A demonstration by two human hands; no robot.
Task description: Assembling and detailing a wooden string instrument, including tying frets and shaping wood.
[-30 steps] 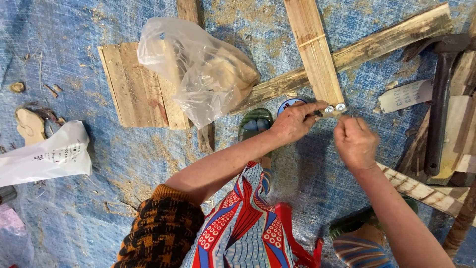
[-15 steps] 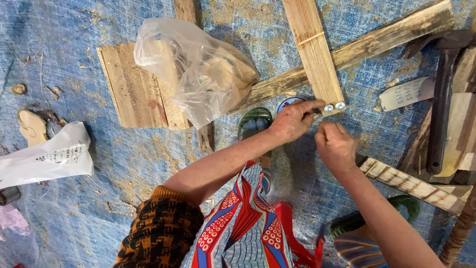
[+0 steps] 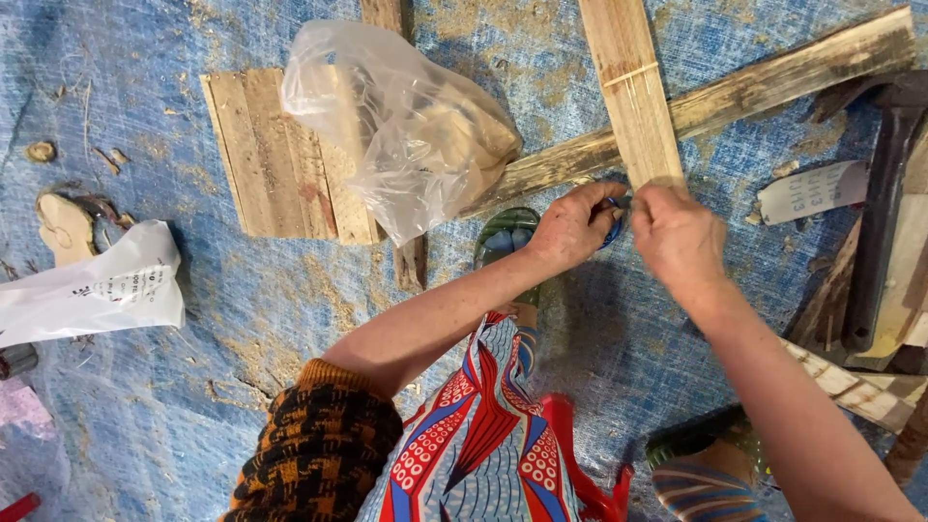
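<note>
Slat (image 3: pixel 633 92) sits upper centre-right, lying across a rough batten (image 3: pixel 764 92) that runs diagonally toward the upper right. Both hands meet at the slat's near end, mid-frame. Left hand (image 3: pixel 570 227) is pinched around something small and blue (image 3: pixel 613 224) right at that end; can't tell what it is, mostly hidden. Right hand (image 3: pixel 680 235) is curled tight, fingertips pressed to the same spot, touching the left.

Change since a second ago: right hand was apart, lower right and holding off from the slat; it has closed in and now butts against the left. The small shiny bits visible at the slat end then are covered now. Reads as both hands working one point on the slat end instead of one holding alone.

Around it: clear plastic bag (image 3: pixel 396 126) over a small board panel (image 3: pixel 280 155), upper left-centre. White bag (image 3: pixel 92 290) at left edge. Hammer (image 3: pixel 884 203) at right edge. Blue tarp (image 3: pixel 242 319) with sawdust under everything. Green sandal (image 3: pixel 507 237) just below the left hand.
</note>
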